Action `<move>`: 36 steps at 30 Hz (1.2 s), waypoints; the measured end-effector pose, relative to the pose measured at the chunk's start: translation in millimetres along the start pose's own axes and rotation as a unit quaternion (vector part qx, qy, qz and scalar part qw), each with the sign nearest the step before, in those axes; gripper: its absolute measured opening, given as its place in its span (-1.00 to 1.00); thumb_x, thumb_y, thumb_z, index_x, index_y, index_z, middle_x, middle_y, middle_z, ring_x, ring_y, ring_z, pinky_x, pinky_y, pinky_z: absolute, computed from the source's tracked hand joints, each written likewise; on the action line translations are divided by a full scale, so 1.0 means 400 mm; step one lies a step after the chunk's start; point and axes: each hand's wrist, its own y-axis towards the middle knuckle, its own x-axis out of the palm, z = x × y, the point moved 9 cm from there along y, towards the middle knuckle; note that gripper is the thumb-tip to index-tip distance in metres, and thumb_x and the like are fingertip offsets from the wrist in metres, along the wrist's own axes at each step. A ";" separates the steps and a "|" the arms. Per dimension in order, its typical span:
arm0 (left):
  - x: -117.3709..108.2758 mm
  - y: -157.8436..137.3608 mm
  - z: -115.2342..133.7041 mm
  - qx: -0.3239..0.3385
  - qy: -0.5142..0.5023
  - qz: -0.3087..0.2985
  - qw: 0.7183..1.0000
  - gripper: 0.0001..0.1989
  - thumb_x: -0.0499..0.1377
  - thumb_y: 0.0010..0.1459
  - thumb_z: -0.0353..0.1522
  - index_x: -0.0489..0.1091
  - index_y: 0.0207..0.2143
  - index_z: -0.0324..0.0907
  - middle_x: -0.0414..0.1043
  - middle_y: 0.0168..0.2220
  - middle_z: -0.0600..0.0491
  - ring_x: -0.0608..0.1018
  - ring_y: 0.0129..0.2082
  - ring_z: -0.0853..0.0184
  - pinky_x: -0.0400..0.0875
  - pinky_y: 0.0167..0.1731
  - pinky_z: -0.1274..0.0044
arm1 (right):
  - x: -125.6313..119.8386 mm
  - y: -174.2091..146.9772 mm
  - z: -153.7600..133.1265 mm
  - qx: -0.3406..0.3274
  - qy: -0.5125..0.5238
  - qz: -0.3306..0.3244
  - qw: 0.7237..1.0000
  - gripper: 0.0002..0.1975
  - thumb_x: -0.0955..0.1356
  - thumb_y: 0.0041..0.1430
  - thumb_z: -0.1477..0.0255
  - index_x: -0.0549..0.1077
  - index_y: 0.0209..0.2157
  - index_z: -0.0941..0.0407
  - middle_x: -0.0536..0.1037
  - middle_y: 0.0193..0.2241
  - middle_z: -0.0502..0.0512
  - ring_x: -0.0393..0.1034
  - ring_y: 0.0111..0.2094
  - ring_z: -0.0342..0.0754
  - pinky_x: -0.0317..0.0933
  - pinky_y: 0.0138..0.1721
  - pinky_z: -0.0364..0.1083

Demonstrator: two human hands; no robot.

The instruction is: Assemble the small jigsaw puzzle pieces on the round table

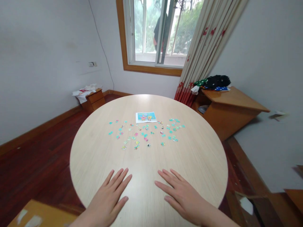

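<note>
My left hand [110,197] is open over the near left part of a round, pale wooden table [142,164], fingers spread and nothing in it. Opposite it, my right hand [178,195] is open too, palm down and empty. Beyond my fingertips, many small jigsaw puzzle pieces [145,139] lie scattered in turquoise, pink, yellow and pale green. One piece with dark markings [149,145] lies among the nearest ones. Behind the pieces a small printed picture [146,117] lies flat, with a pink and a yellow cartoon figure on blue. Neither hand touches a piece.
A wooden desk [236,99] with dark and spotted cloth [216,82] stands at the back right. A small cabinet [96,99] with papers is at the back left. Behind the table are a window [163,34] and a long curtain [201,47]. A yellowish wooden surface [44,214] is at lower left.
</note>
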 end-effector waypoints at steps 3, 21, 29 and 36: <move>0.007 -0.037 -0.088 -0.051 0.044 0.027 0.997 -0.38 -0.05 0.22 -0.17 -0.16 0.28 -0.05 0.09 0.23 0.00 0.24 0.19 0.25 0.10 0.15 0.33 | -0.017 -0.066 0.103 0.054 -0.049 0.024 0.997 -0.55 0.12 0.29 0.28 0.06 0.21 -0.18 0.00 0.27 -0.01 -0.06 0.25 -0.01 -0.09 0.22 0.15; 0.029 0.071 -0.429 -0.231 0.018 0.077 0.970 -0.43 -0.15 0.21 -0.14 0.07 0.19 -0.25 0.02 0.24 -0.25 0.10 0.24 0.06 0.01 0.13 0.10 | -0.128 -0.069 0.544 0.381 -0.160 0.153 0.897 -0.41 -0.01 0.27 0.20 0.01 0.24 0.20 0.10 0.23 0.29 -0.07 0.25 0.09 -0.14 0.18 0.22; -0.015 0.159 -0.408 -0.223 -0.019 0.175 0.959 -0.59 -0.15 0.23 -0.26 0.16 0.05 -0.27 0.17 0.12 -0.25 0.22 0.16 0.09 0.06 0.13 0.14 | -0.197 -0.017 0.512 0.332 -0.172 0.256 0.891 -0.52 0.08 0.26 0.29 0.21 0.12 0.21 0.39 -0.05 0.32 0.26 -0.03 0.10 0.11 -0.02 0.08; -0.040 0.132 -0.372 -0.224 -0.031 0.210 0.951 -0.65 -0.12 0.21 -0.31 0.18 0.00 -0.26 0.19 0.07 -0.23 0.25 0.12 0.12 0.15 0.10 0.18 | -0.200 -0.018 0.464 0.308 -0.174 0.280 0.892 -0.60 0.08 0.26 0.40 0.29 0.04 0.20 0.44 -0.10 0.29 0.31 -0.10 0.08 0.17 -0.10 0.04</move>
